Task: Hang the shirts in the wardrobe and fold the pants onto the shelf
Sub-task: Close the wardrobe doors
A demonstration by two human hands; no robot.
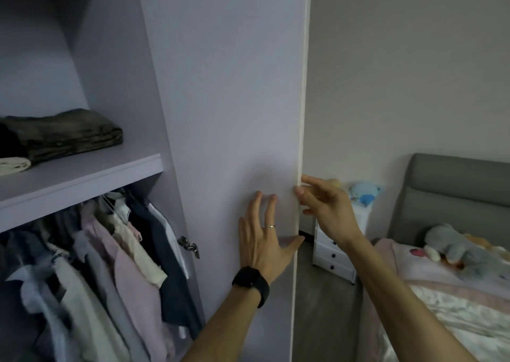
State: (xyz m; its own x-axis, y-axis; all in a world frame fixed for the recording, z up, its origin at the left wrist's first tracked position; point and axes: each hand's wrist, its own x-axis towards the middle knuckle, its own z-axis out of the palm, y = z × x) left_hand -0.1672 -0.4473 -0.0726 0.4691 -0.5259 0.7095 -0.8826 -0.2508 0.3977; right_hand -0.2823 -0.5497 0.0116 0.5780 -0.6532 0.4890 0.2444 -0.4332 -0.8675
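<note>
The pale lilac wardrobe door [234, 99] stands open in the middle of the view. My left hand [266, 237] lies flat on its inner face with fingers spread. My right hand [323, 201] touches the door's outer edge with straight fingers, thumb on the edge. Inside the wardrobe, several shirts [110, 251] hang from the rail below the shelf [82, 177]. Folded dark olive pants [66, 132] lie on that shelf, beside a dark garment and a pale folded one at the far left.
A metal hinge [189, 245] sits on the door's inner side. Right of the door stand a white bedside drawer unit [335, 248] with a blue plush toy [363, 193], and a bed [441, 292] with grey headboard and soft toys.
</note>
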